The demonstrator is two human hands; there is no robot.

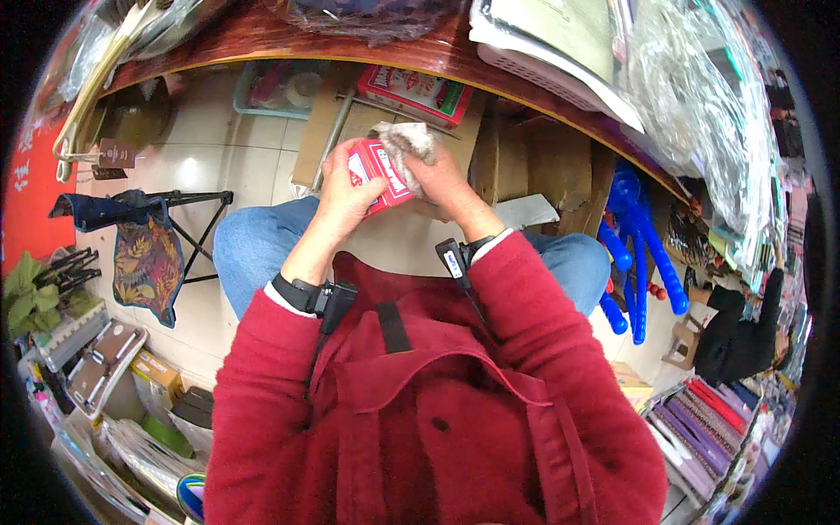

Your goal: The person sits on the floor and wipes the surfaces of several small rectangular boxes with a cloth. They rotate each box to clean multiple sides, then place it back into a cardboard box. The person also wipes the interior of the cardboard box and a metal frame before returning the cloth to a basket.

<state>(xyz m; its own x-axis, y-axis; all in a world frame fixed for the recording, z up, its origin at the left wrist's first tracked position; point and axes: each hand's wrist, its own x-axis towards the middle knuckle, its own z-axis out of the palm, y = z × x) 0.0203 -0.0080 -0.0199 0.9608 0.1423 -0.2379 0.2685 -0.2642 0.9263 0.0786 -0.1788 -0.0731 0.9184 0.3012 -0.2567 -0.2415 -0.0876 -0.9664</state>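
Observation:
A small red box [379, 185] with white lettering and borders is held up over my lap. My left hand [346, 182] wraps round its left side, thumb lying across the face. In my right hand [444, 181] is a crumpled white cloth [407, 143] with grey stains, pressed against the box's upper right edge. The fingers of the right hand are partly hidden by the cloth. Beyond my hands, a larger red box [416, 90] with a white and green label lies under the table edge, close to a piece of cardboard [317, 144].
A brown table edge [350, 51] curves across the top, loaded with plastic-wrapped goods. An open cardboard box [534, 157] stands under it. At the left is a folding stool [149, 258]; at the right hang long blue balloons [634, 227]. Another person [744, 328] in black is farther right.

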